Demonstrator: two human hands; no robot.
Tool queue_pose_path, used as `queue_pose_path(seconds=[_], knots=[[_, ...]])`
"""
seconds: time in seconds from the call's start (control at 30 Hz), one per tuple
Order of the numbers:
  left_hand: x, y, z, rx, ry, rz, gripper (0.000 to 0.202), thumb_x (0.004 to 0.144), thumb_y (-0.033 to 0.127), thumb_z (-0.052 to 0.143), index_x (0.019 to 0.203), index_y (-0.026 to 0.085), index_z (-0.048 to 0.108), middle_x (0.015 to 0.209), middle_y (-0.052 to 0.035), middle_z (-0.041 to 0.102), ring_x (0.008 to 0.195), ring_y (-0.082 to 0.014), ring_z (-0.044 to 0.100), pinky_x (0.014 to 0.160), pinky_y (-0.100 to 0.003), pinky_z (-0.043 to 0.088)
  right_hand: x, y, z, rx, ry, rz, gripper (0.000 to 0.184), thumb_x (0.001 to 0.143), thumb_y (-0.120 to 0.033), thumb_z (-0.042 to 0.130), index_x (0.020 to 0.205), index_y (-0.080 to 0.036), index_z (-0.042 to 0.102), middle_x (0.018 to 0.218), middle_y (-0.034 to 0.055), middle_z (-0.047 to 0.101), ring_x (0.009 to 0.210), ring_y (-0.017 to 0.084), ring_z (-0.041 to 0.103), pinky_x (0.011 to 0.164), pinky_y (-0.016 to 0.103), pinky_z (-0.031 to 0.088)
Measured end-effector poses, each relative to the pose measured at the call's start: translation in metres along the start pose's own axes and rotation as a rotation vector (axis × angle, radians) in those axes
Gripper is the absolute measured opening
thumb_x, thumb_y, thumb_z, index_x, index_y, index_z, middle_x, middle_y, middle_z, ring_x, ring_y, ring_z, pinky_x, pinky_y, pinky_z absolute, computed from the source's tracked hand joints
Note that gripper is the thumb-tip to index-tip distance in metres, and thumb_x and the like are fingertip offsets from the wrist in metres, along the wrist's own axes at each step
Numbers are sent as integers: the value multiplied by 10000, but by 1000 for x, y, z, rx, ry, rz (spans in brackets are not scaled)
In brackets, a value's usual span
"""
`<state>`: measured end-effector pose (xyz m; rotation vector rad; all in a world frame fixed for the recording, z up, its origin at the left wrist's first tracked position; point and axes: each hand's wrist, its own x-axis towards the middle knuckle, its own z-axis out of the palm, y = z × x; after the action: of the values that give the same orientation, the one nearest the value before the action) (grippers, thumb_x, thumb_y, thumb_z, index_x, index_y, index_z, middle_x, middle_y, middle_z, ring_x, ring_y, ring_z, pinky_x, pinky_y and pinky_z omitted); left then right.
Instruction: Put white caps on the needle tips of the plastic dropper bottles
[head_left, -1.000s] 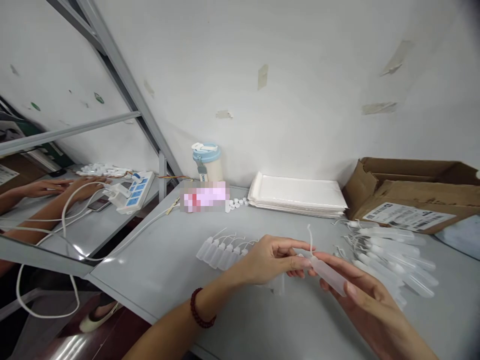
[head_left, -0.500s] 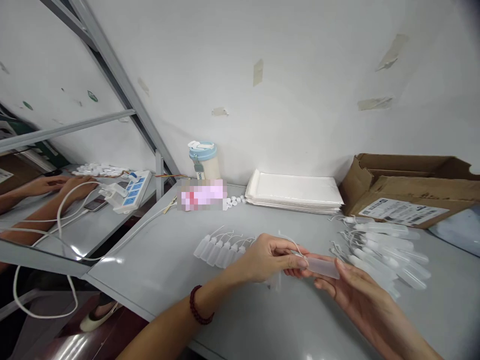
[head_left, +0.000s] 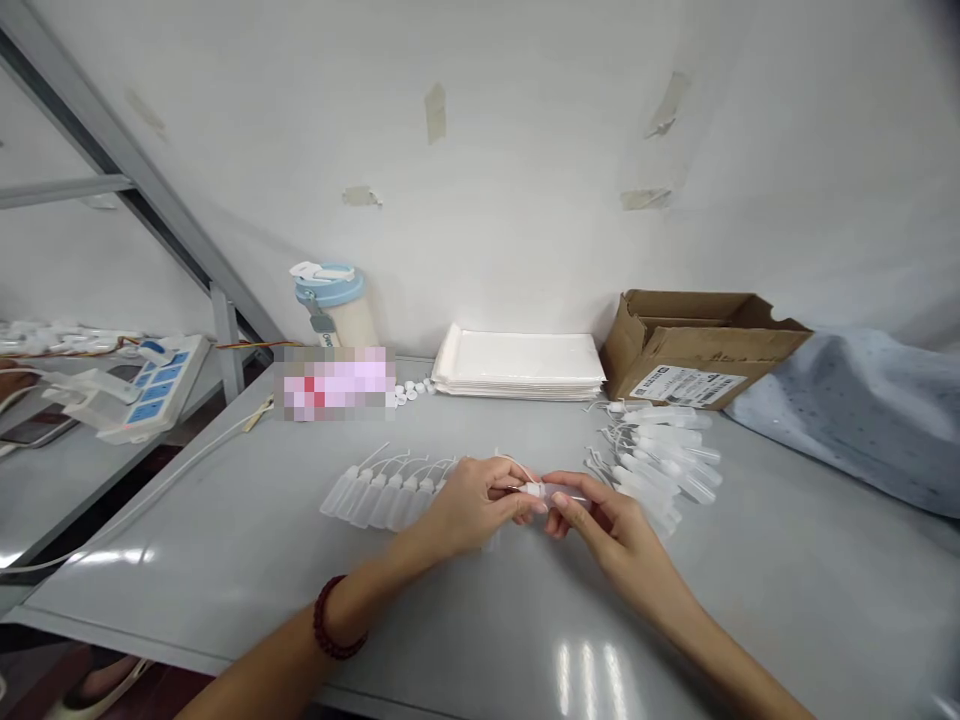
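One stack of white trays point(head_left: 517, 362) is serving as landmark. In front of it, two hands, left hand point(head_left: 472, 505) and right hand point(head_left: 607, 520), are sharing one clear bottle point(head_left: 559, 492). One bottle row point(head_left: 379, 492), about seven, is lying front-left of it. One bottle pile point(head_left: 660, 460), roughly ten, count unsure, is lying front-right. About five white caps point(head_left: 411, 390) and one blue-lidded cup point(head_left: 334, 300) are sitting to its left. One cardboard box point(head_left: 690, 345) is sitting to its right.

bare surface point(head_left: 480, 630) lies open toward the near edge. a row of bottles point(head_left: 375, 495) crowds the left hand point(head_left: 472, 500); a heap of bottles point(head_left: 660, 460) seems just clear of the right hand point(head_left: 600, 515). trays point(head_left: 521, 362) and a box point(head_left: 690, 345) close the back.
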<state>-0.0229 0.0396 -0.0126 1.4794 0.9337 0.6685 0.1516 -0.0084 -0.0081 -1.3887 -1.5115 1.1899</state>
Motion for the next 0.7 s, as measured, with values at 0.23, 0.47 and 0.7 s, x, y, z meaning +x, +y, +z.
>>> queue_pose_path(seconds=[0.23,0.47,0.7], knots=[[-1,-1,4,-20,16,80,107,689,232,724,737,144,685,677,1,619,595,-103,550,557,-201,442,-1,-2,-2,-32,-89,35,331,863,-480,477,899,-170,588,493,-70,360,445,92,345,421,222,259],[-2,4,3,124,37,355,81,715,162,711,781,117,722,706,-38,628,657,-123,548,632,-230,440,4,1,-1,389,-263,220,427,827,-557,504,630,-183,443,518,-85,301,397,45,262,393,203,257],[-3,4,7,-45,12,235,134,721,197,699,830,127,732,769,-42,599,655,-117,555,600,-229,461,2,7,3,499,-229,286,396,818,-520,551,644,-179,451,518,-92,296,396,34,244,387,189,234]])
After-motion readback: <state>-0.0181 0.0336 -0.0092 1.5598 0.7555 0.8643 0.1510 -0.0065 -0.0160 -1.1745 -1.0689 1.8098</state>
